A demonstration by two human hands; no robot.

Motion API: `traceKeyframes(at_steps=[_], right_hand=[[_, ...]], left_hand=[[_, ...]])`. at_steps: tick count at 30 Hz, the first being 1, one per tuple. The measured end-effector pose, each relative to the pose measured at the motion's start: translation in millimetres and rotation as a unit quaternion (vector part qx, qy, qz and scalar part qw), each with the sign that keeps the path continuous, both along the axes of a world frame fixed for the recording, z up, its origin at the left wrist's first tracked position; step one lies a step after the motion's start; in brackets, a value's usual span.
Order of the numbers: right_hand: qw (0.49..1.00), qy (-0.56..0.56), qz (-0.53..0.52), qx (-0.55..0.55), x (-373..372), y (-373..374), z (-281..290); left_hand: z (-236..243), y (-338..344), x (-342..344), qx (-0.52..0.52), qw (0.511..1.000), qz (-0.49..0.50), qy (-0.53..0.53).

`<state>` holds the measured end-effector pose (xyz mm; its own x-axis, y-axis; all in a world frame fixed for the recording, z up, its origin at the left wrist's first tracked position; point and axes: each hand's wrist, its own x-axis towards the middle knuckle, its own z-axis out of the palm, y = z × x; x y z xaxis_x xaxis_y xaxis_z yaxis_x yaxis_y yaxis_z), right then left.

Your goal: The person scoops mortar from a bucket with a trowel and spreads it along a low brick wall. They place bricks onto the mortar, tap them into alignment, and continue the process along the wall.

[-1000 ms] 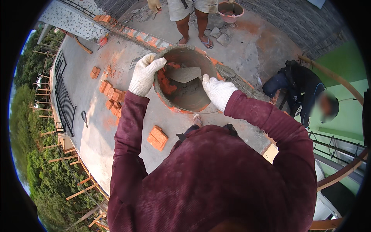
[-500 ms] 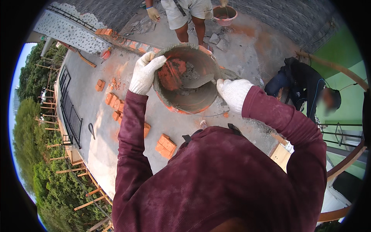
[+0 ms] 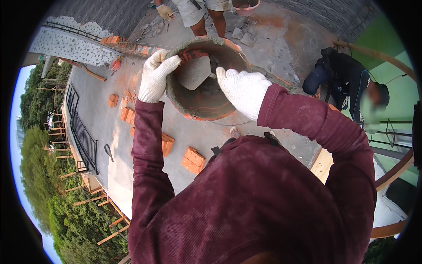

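Observation:
An orange bucket (image 3: 198, 108), its inside smeared with grey mortar, is tilted in front of me. My left hand (image 3: 154, 78), in a white knit glove, is closed on the bucket's left rim, thumb over the edge. My right hand (image 3: 246, 91), gloved alike, reaches over the right side of the opening and is closed around the handle of a trowel (image 3: 195, 74). The trowel's wide grey blade lies inside the bucket, over its left half. Wet mortar (image 3: 214, 86) shows beside the blade; the handle is mostly hidden by my fingers.
Orange bricks (image 3: 193, 160) lie on the concrete floor beneath my left arm. A low brick wall (image 3: 143, 50) runs behind the bucket. One person in shorts (image 3: 189, 13) stands beyond it, near a pink bucket (image 3: 247, 8); another person (image 3: 343, 81) bends at the right. A black metal railing (image 3: 83, 136) lies at the left.
My right hand has moved left with the trowel, from the bucket's right rim to over its opening. The blade has swung toward the left wall, and the bucket sits slightly higher in view.

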<state>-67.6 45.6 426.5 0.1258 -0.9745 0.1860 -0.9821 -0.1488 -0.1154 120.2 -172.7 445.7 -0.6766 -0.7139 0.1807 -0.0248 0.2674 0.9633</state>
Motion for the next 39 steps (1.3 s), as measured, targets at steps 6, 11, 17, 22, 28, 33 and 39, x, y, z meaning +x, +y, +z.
traceKeyframes(at_steps=[6, 11, 17, 22, 28, 33, 39], right_hand=[[0.975, 0.098, 0.054, 0.19, -19, 11, -3], [0.999, 0.026, 0.016, -0.035, -17, -5, 14], [0.965, 0.016, 0.064, 0.255, -34, -3, -23], [0.972, -0.131, -0.077, 0.177, -54, -19, -18], [0.66, -0.617, -0.19, 0.384, -85, -10, -58], [0.61, -0.681, -0.071, 0.398, -90, 32, -86], [0.795, -0.602, 0.067, 0.029, -43, 67, -151]], left_hand=[[-6, -6, 12, -0.066, 0.996, 0.03, -0.061], [-4, 12, -15, -0.002, 1.0, 0.015, 0.001], [-20, -11, -8, -0.074, 0.994, 0.047, -0.069], [-2, 4, -33, -0.093, 0.985, 0.035, -0.142], [22, 39, -87, -0.229, 0.949, -0.099, -0.194], [19, 42, -107, -0.197, 0.944, -0.188, -0.184], [28, 55, -99, -0.053, 0.98, -0.183, -0.056]])
